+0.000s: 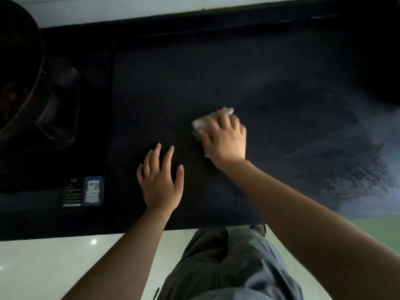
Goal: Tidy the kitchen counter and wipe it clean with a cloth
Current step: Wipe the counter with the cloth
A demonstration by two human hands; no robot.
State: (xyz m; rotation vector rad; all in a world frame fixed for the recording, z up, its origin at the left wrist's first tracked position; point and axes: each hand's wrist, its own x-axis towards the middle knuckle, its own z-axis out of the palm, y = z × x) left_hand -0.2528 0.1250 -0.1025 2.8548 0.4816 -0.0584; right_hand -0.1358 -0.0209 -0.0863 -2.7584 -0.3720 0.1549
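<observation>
A dark, nearly black kitchen counter fills most of the head view. My right hand presses flat on a pale grey cloth in the middle of the counter, with the cloth showing past my fingertips and beside my wrist. My left hand lies flat on the counter, fingers spread, holding nothing, to the left of the cloth and nearer the front edge. A wet streaky patch glistens on the counter's right side.
A gas stove with a label sticker sits at the left, carrying a large dark pan. A pale wall runs behind the counter. Light floor tiles and my grey trousers show below the counter's front edge.
</observation>
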